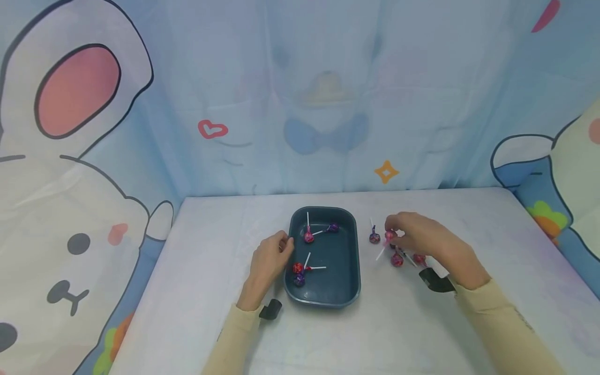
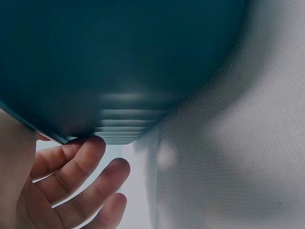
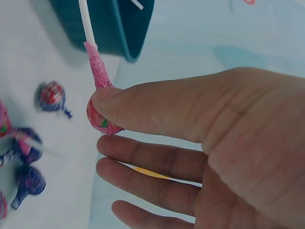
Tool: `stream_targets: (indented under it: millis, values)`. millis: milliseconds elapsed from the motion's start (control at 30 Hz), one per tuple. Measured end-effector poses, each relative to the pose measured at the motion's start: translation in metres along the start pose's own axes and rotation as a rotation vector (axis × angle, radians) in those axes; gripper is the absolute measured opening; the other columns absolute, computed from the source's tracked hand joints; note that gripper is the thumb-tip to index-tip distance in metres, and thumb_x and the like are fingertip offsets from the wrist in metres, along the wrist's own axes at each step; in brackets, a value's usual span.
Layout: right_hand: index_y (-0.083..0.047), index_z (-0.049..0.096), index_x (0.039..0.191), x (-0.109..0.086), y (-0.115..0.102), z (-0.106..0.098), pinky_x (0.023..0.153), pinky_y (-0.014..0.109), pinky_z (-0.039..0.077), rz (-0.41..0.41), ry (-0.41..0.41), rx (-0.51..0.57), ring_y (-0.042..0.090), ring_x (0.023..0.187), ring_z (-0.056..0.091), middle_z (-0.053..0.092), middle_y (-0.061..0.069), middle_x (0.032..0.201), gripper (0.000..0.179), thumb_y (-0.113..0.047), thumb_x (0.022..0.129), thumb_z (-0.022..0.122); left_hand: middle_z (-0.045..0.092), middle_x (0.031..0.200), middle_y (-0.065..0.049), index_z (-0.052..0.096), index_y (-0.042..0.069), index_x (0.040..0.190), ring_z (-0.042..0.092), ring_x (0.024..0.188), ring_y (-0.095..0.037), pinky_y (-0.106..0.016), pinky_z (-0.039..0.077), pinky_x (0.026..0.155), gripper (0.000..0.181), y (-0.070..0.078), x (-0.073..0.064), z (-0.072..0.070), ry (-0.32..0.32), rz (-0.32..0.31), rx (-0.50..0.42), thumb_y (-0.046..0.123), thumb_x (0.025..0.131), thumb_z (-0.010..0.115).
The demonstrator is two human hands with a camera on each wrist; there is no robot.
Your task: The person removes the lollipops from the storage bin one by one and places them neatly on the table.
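Note:
A dark teal tray [image 1: 333, 284] stands in the middle of the table with several wrapped lollipops inside, among them a pink one [image 1: 309, 237] and a purple one [image 1: 299, 280]. At its left side my left hand [image 1: 271, 260] grips the rim, fingertips [image 2: 95, 145] against the outer wall. To the right of the tray, my right hand [image 1: 422, 237] pinches a pink-wrapped lollipop [image 3: 99, 114] by its round head, the white stick pointing away from the palm. The remaining fingers of that hand are extended. Below it lie more lollipops [image 1: 397, 259], partly covered by the hand.
One dark blue and red lollipop [image 1: 374, 237] lies between the tray and the loose group. A pale cloth covers the table [image 1: 211, 250]. Behind its back edge hangs a blue printed curtain [image 1: 262, 156].

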State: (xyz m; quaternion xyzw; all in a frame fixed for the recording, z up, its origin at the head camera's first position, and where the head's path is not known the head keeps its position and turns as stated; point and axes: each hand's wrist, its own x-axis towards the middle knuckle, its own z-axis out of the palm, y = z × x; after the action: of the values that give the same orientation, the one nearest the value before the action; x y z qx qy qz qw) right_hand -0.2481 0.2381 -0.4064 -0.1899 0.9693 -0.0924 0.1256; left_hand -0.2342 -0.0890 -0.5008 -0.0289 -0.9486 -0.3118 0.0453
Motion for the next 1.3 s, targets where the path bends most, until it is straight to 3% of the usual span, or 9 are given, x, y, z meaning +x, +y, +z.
stream_targets:
  millis: [133, 400, 800, 1300]
  values:
    - [-0.008, 0.061, 0.103, -0.002, 0.011, 0.000, 0.080, 0.046, 0.049, 0.030, -0.031, 0.028, 0.026, 0.092, 0.058, 0.064, 0.007, 0.099, 0.026, -0.016, 0.080, 0.069, 0.061, 0.076, 0.005, 0.059, 0.018, 0.088, 0.052, 0.062, -0.010, -0.022, 0.042, 0.055, 0.023, 0.000, 0.000, 0.000, 0.002, -0.002, -0.002, 0.038, 0.091, 0.048]
    - [-0.007, 0.061, 0.098, -0.004, 0.045, 0.008, 0.079, 0.047, 0.048, 0.005, -0.021, 0.069, 0.027, 0.091, 0.059, 0.064, 0.008, 0.096, 0.020, -0.013, 0.080, 0.068, 0.061, 0.077, 0.004, 0.059, 0.018, 0.089, 0.053, 0.062, -0.009, -0.021, 0.043, 0.055, 0.024, -0.001, 0.001, 0.001, 0.006, 0.001, 0.005, 0.038, 0.091, 0.047]
    - [-0.004, 0.059, 0.103, -0.001, 0.089, 0.023, 0.073, 0.043, 0.050, 0.103, -0.087, 0.151, 0.026, 0.085, 0.057, 0.061, 0.015, 0.098, 0.027, -0.017, 0.081, 0.067, 0.061, 0.077, 0.004, 0.060, 0.017, 0.090, 0.052, 0.062, -0.010, -0.022, 0.042, 0.054, 0.024, -0.002, 0.001, 0.001, 0.000, 0.000, 0.003, 0.038, 0.091, 0.047]
    - [-0.002, 0.059, 0.100, 0.006, 0.112, 0.031, 0.073, 0.043, 0.049, 0.202, -0.127, 0.157, 0.024, 0.081, 0.055, 0.061, 0.015, 0.094, 0.026, -0.017, 0.081, 0.067, 0.061, 0.077, 0.004, 0.060, 0.018, 0.090, 0.052, 0.062, -0.009, -0.021, 0.042, 0.054, 0.024, 0.000, -0.001, 0.000, 0.003, 0.007, -0.001, 0.038, 0.091, 0.047]
